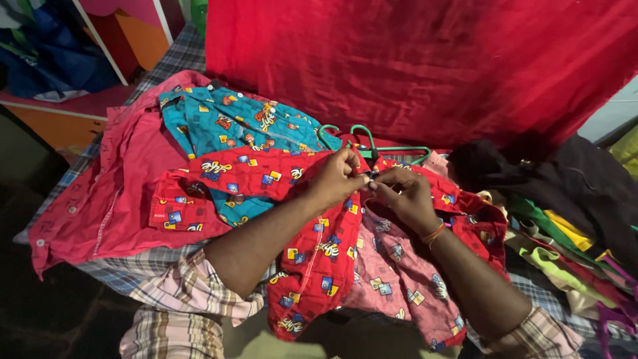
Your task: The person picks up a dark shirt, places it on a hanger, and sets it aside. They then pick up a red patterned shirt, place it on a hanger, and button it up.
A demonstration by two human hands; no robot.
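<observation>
Left hand (337, 178): we pinch the red printed shirt (319, 256) near its collar, fingers clamped.
Right hand (407, 198): we grip the same shirt, fingertips meeting the left's.
Shirt: spread before us on the checked cloth (133, 269).
Behind: 1 green hanger (372, 147), teal shirt (232, 126).

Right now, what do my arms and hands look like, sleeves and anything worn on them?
Both arms wear a long-sleeved plaid shirt in pale pink, white and brown checks, the sleeves pushed up so the forearms are bare. The left hand is bare, with no ring or band visible. The right hand has a thin orange-red thread band at the wrist.
</observation>
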